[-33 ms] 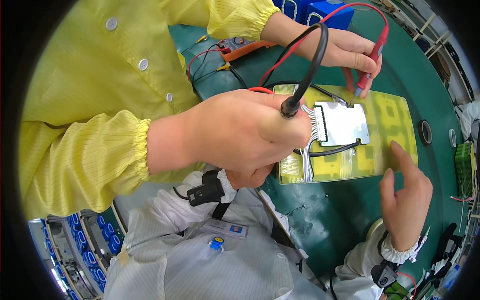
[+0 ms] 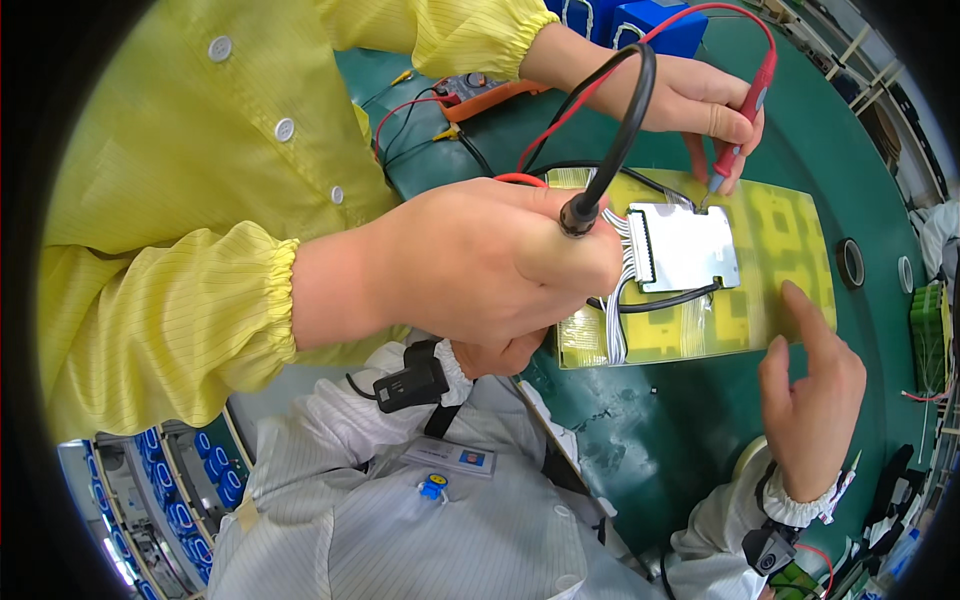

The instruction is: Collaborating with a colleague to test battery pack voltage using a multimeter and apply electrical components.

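A battery pack (image 2: pixel 770 300) wrapped in yellow sheet lies on the green table, with a silvery circuit board (image 2: pixel 690 245) and white and black wires on top. My right hand (image 2: pixel 815 400) is open at the pack's near right edge, index finger stretched onto it and thumb apart. My left hand (image 2: pixel 505 355) is by the pack's near left corner, largely covered by a co-worker's hand (image 2: pixel 480 260); its fingers are hidden. That co-worker's hand grips a black-cabled probe (image 2: pixel 580 213). The co-worker's other hand (image 2: pixel 690 105) holds a red test probe (image 2: pixel 745 120), its tip at the board's far edge.
An orange-edged multimeter (image 2: pixel 490 98) with leads sits at the far left of the table. Blue battery packs (image 2: pixel 660 28) stand behind. A black tape roll (image 2: pixel 850 264) and a white ring (image 2: pixel 905 275) lie to the right, with a green pack (image 2: pixel 928 335) beyond.
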